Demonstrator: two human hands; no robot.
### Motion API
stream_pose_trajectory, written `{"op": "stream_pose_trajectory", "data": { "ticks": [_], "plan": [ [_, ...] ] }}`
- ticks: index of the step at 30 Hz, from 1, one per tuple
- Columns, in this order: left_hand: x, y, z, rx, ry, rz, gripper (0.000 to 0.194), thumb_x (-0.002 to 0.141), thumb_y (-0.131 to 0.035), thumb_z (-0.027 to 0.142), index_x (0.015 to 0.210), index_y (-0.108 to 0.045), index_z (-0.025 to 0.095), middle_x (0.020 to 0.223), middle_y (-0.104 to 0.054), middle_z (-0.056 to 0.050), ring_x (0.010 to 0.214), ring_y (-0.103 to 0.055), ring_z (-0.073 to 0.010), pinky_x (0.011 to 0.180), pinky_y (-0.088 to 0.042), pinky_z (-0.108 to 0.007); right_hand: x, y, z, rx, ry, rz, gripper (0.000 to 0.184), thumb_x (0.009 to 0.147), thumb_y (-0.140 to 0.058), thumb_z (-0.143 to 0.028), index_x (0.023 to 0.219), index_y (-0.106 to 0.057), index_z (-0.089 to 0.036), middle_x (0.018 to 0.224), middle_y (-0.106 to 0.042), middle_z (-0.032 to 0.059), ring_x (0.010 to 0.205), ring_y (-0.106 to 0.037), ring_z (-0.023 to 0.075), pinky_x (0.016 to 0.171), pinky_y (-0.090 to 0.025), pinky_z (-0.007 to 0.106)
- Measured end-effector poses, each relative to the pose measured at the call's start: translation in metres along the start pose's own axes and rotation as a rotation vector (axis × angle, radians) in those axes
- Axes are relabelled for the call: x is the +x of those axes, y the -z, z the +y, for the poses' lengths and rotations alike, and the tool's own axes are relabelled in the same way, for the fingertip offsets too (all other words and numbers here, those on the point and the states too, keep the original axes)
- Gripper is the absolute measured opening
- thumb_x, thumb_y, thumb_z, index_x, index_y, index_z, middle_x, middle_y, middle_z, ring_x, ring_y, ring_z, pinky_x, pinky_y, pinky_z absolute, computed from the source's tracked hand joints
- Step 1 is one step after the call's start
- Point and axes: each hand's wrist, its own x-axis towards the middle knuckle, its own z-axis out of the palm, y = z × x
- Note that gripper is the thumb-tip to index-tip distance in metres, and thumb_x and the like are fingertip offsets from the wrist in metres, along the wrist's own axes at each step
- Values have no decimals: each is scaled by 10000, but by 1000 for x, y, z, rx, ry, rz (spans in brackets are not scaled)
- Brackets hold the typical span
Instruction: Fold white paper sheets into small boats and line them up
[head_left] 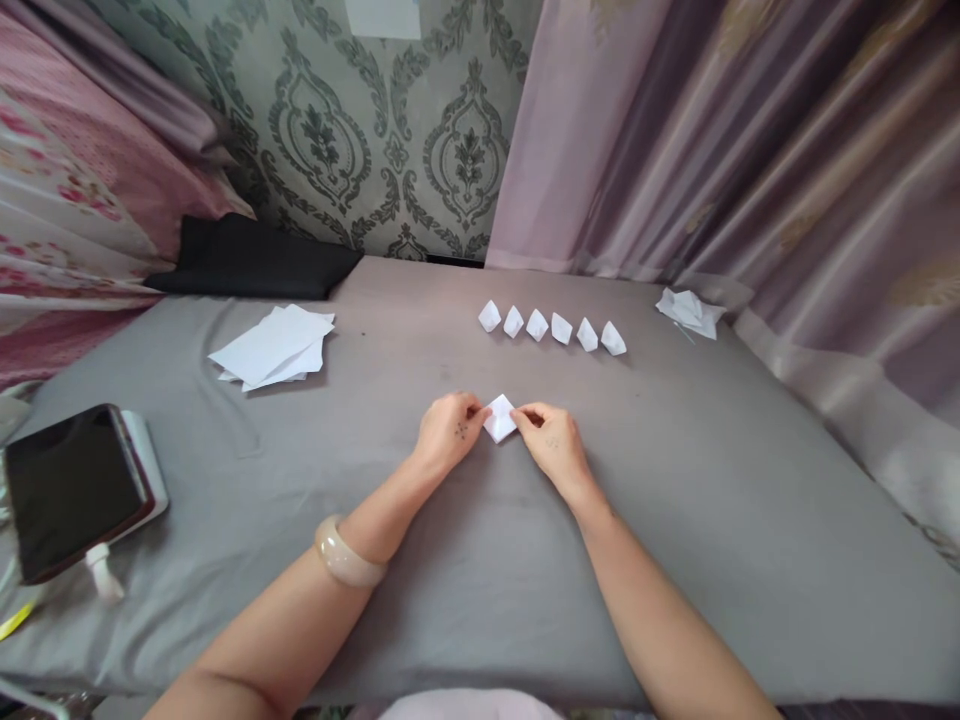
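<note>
Both my hands meet over a small folded white paper piece point(500, 418) lying on the grey sheet point(450, 560). My left hand point(448, 432) pinches its left corner with curled fingers. My right hand point(550, 441) pinches its right edge the same way. A pale bangle point(346, 555) circles my left wrist. Beyond my hands, several finished folded paper pieces point(551, 328) stand in a row.
A stack of flat white paper sheets point(274, 347) lies at the left. Crumpled paper scraps point(688, 311) sit at the far right by the curtain point(750, 150). A phone on a white block point(71, 490) rests at the left edge. A black cloth point(251, 258) lies by the wall.
</note>
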Motion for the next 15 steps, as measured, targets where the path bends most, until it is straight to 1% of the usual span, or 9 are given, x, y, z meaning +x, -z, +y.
{"op": "stream_pose_trajectory", "data": {
  "ticks": [2, 4, 6, 8, 9, 10, 12, 15],
  "plan": [
    [2, -2, -5, 111, -62, 0, 142, 815, -579, 300, 774, -649, 184, 814, -637, -64, 736, -564, -188, 639, -391, -273, 0, -2, 1, -121, 60, 26, 139, 796, -605, -315, 836, -696, -218, 867, -680, 53, 749, -618, 186, 715, -451, 311],
    [3, -4, -9, 142, -155, 11, 117, 831, -555, 255, 886, -627, 183, 892, -622, -72, 812, -566, -202, 677, -419, -285, 0, -2, 1, -176, 153, 38, 142, 805, -601, -263, 911, -679, -211, 969, -648, 68, 793, -612, 185, 724, -456, 307],
    [4, -3, -11, 134, -293, -15, 147, 858, -489, 196, 938, -611, 180, 932, -608, -76, 871, -561, -203, 734, -438, -293, -1, -1, 1, -181, 273, -12, 167, 840, -546, -197, 951, -670, -207, 1002, -633, 70, 870, -605, 187, 767, -458, 302],
    [3, 0, -13, 124, -423, -84, 208, 860, -427, 130, 920, -622, 174, 941, -608, -81, 900, -559, -197, 790, -443, -293, -2, 1, 1, -189, 375, -90, 239, 854, -475, -116, 947, -677, -202, 988, -636, 67, 952, -586, 188, 830, -450, 298],
    [3, 2, -13, 119, -464, -116, 233, 844, -417, 102, 916, -629, 169, 942, -610, -84, 898, -561, -193, 803, -443, -289, -3, 2, 1, -198, 406, -116, 276, 847, -452, -81, 948, -681, -197, 986, -636, 69, 978, -577, 188, 857, -444, 298],
    [2, 4, -13, 112, -485, -139, 248, 822, -424, 83, 923, -636, 163, 943, -611, -87, 882, -565, -188, 800, -445, -282, -4, 4, 0, -206, 423, -131, 306, 833, -439, -55, 956, -684, -192, 993, -634, 73, 988, -573, 187, 875, -439, 298],
    [2, 8, -14, 97, -479, -156, 248, 778, -475, 84, 947, -645, 152, 948, -609, -91, 825, -569, -176, 762, -453, -268, -6, 7, -1, -207, 431, -143, 340, 804, -437, -28, 978, -685, -183, 1016, -627, 78, 972, -578, 181, 884, -441, 296],
    [1, 12, -15, 61, -430, -176, 181, 781, -558, 173, 930, -659, 152, 920, -604, -84, 737, -561, -154, 709, -455, -258, -8, 11, -1, -186, 426, -165, 335, 776, -470, -39, 992, -685, -179, 1030, -622, 76, 915, -590, 168, 853, -456, 288]
  ]
}}
